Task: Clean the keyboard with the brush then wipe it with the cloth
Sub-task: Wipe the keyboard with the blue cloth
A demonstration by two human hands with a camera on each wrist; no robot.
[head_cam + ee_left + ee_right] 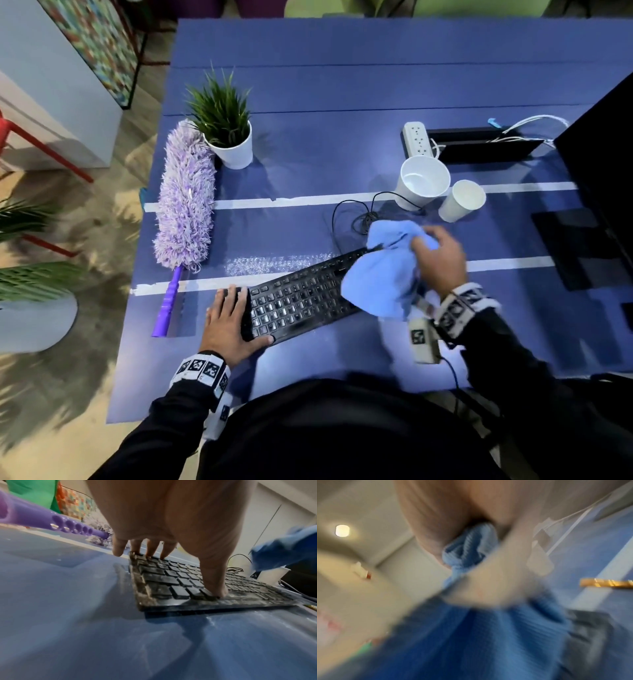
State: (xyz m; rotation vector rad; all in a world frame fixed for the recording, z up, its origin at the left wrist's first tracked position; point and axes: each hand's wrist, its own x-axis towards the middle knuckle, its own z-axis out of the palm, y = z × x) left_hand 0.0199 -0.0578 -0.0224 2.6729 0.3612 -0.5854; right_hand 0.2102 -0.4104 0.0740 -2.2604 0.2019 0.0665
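A black keyboard (301, 301) lies slanted on the blue table, its keys (171, 573) dusty with white specks. My left hand (227, 323) rests flat on its left end, fingers (150, 549) straight on the keys and thumb (214, 584) on the front row. My right hand (440, 255) grips a bunched light-blue cloth (383, 274) above the keyboard's right end; the cloth (471, 550) bulges between my fingers. The purple fluffy brush (186, 198) lies at the table's left side, its handle (51, 520) close to my left hand.
A potted plant (227, 133) stands behind the brush. Two white paper cups (423, 181) (460, 200) and a power strip (416, 137) sit at the back right, with the keyboard cable (356, 216) coiled in front. A black monitor (603, 164) stands at the right edge.
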